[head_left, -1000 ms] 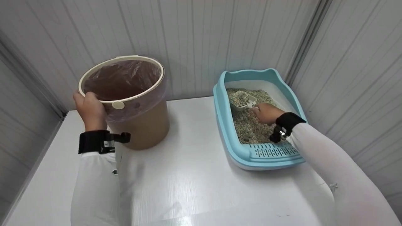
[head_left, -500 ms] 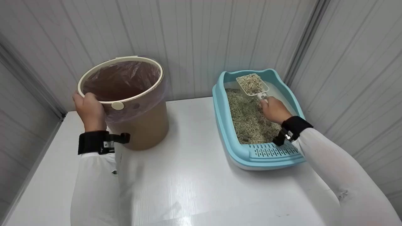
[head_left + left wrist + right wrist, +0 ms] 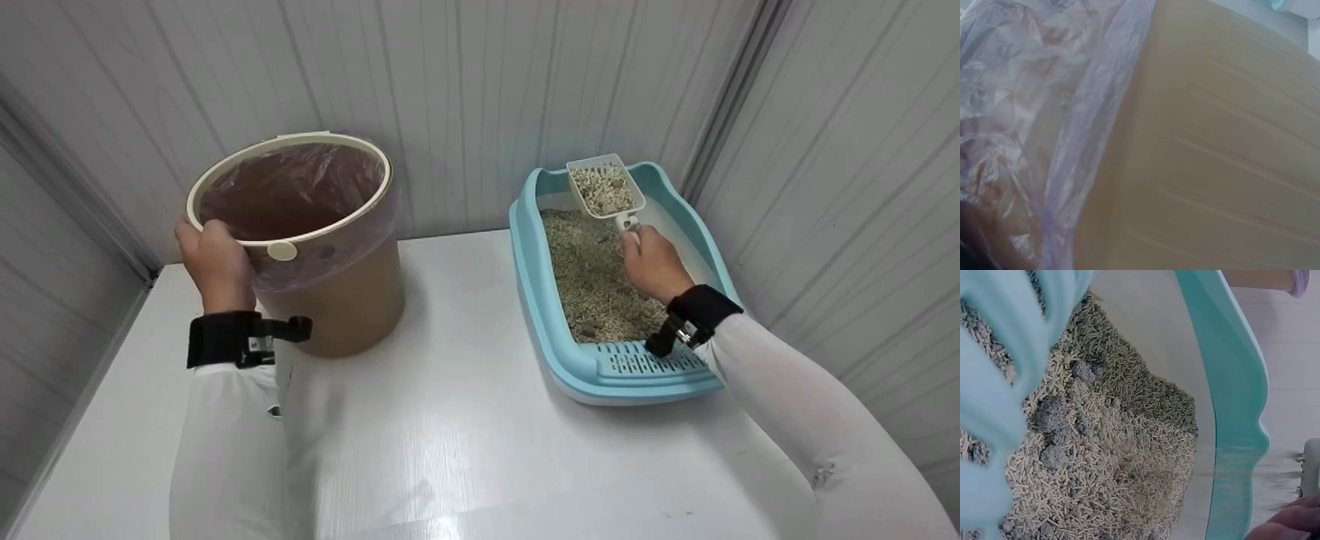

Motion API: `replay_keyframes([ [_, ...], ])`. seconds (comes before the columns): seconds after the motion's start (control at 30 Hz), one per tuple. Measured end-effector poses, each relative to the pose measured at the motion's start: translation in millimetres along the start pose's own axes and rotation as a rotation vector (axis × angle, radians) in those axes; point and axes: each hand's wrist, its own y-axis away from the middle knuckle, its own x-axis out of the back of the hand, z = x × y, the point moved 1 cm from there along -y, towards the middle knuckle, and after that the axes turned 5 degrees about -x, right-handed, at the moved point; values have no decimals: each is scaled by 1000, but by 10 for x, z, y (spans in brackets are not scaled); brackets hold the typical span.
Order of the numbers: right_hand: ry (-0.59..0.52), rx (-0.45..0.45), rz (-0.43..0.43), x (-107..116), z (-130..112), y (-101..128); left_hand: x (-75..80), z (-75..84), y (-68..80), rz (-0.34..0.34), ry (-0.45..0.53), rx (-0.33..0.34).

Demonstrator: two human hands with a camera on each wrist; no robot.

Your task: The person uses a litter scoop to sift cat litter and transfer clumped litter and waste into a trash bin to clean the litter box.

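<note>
In the head view, my left hand [image 3: 217,266] grips the near left rim of a brown trash bin [image 3: 341,322] lined with a clear plastic bag [image 3: 330,169]. The bin leans on the table. My right hand [image 3: 654,262] holds the handle of a white litter scoop [image 3: 598,162], raised over the back of a blue litter box [image 3: 546,330]. Pale litter pellets [image 3: 602,191] fill the scoop. In the right wrist view, bits streak down from the scoop [image 3: 1312,464]. Grey clumps [image 3: 1051,413] lie among the pellets in the box.
Both containers stand on a white table [image 3: 450,360], the bin at left and the litter box at right. Panelled walls [image 3: 465,97] close in the back and sides. A slotted blue step [image 3: 645,360] forms the box's near end.
My right hand has lifted the loaded scoop out of the litter and moved it toward the box's back rim. The left hand and bin have stayed in place.
</note>
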Motion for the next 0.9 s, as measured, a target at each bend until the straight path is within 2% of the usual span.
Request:
replay_keyframes([
  [0.3,-32,-31,57,21,0,25,-19,-22,4,-12,-9,-10],
  [0.67,-11,2,79,15,32,13,-43,-52,-10,-7,22,-39],
  [0.77,15,-7,61,55,25,25,-47,-62,-7,-6,28,-45],
  [0.9,87,-18,-7,152,3,35,-52,-73,-4,-6,19,-45],
])
